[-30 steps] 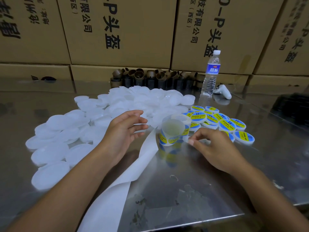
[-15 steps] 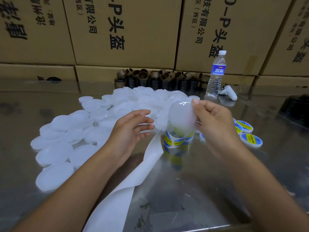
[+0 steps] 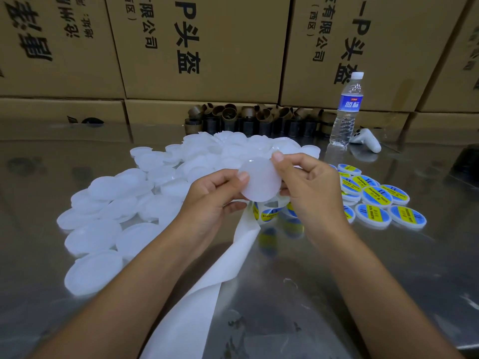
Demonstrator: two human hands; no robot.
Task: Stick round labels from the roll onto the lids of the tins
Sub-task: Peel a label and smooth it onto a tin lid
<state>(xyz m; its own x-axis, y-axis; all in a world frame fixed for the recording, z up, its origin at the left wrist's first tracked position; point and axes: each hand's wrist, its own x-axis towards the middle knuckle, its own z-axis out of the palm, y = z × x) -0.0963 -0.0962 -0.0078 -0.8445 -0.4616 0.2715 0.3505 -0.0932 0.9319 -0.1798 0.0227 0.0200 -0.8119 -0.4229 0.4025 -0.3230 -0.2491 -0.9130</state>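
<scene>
A plain white round lid (image 3: 260, 180) is held up above the table between both hands. My left hand (image 3: 212, 195) pinches its left edge with the thumb on top. My right hand (image 3: 308, 185) grips its right edge, one fingertip at the upper rim. Just below the lid stands the label roll (image 3: 269, 212) with blue and yellow round labels, partly hidden by the hands. Its empty white backing strip (image 3: 207, 286) trails toward me. Several unlabelled white lids (image 3: 124, 203) lie heaped on the left. Several labelled lids (image 3: 381, 200) lie on the right.
The shiny metal table (image 3: 337, 294) has its front edge at the lower right. At the back stand several brown cardboard cores (image 3: 259, 119), a water bottle (image 3: 347, 110) and a white controller (image 3: 368, 139). Large cardboard boxes (image 3: 202, 47) wall off the far side.
My right hand picked up a white lid beside the roll and lifted it. My left hand rose from the table and now pinches the lid's left edge.
</scene>
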